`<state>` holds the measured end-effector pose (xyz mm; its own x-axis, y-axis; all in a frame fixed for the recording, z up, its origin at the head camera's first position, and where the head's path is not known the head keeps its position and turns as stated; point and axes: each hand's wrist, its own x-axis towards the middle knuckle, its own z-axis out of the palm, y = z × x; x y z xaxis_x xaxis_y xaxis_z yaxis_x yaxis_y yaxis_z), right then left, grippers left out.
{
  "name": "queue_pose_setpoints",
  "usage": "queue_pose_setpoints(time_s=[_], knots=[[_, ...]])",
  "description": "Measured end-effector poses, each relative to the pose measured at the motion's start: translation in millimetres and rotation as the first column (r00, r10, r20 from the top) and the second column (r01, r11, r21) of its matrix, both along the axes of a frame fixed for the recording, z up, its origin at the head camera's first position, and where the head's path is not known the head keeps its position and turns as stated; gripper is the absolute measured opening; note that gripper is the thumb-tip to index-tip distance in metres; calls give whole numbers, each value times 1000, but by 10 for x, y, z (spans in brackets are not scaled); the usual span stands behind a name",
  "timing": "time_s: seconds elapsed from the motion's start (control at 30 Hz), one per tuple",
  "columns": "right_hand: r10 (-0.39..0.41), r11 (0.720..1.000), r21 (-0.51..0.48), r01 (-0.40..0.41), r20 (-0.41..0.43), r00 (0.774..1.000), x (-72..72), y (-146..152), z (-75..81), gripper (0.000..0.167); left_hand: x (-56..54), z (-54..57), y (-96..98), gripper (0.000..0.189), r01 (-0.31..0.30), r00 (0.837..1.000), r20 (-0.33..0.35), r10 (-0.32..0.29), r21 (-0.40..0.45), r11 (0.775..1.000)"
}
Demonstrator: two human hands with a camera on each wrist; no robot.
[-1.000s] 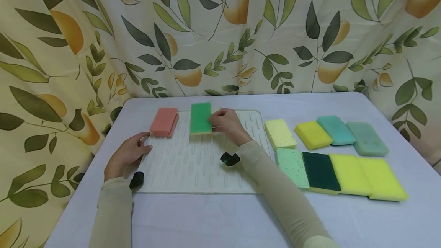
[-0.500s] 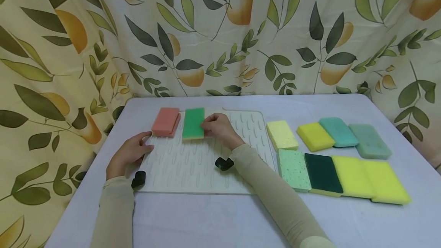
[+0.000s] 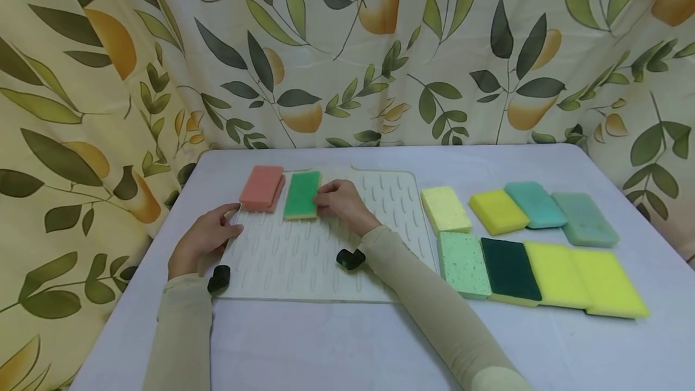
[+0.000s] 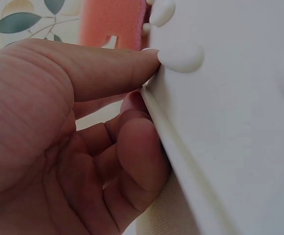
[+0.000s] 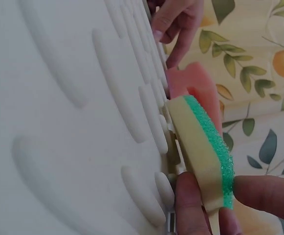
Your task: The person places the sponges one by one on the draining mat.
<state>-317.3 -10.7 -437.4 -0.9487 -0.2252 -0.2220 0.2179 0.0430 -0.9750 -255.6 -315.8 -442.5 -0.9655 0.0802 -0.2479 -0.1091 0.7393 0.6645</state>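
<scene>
In the head view, my right hand (image 3: pixel 347 205) pinches a green-topped scouring sponge (image 3: pixel 301 193) by its right edge, at the back left of a white ridged mat (image 3: pixel 288 270). The right wrist view shows the sponge's cream foam side (image 5: pixel 198 152) low over the ridges, thumb and fingers on opposite faces; full contact is hard to tell. Just left of it lies a pink sponge (image 3: pixel 262 188), apparently two layers stacked. My left hand (image 3: pixel 203 239) pinches the mat's left edge, with the thumb (image 4: pixel 117 73) on top and the other fingers curled below.
Right of the mat lie a pale yellow sponge (image 3: pixel 446 210), a yellow one (image 3: pixel 498 211), two teal ones, a speckled green sponge (image 3: pixel 464 265), a dark green scouring sponge (image 3: pixel 510 270) and overlapping bright yellow ones (image 3: pixel 608 279). A leaf-patterned curtain (image 3: pixel 347 77) hangs behind the table.
My right hand has carried the green scouring sponge left and lower, closer to the pink sponge. The left hand has stayed at the mat's edge.
</scene>
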Motion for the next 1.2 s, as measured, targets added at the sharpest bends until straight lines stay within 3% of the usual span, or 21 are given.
queue_pose_setpoints(time_s=[0.5,1.03,1.2], knots=[[-60,998,-4,60,-7,998,33,-69,19,23,3,11,11,66,-1,1000,8,1,21,1000],[-12,993,118,17,-46,999,84,-61,33,27,17,-41,3,66,-14,1000,10,13,58,998],[31,997,78,-25,-74,997,92,-15,38,31,8,-25,4,67,-24,1000,8,24,45,999]])
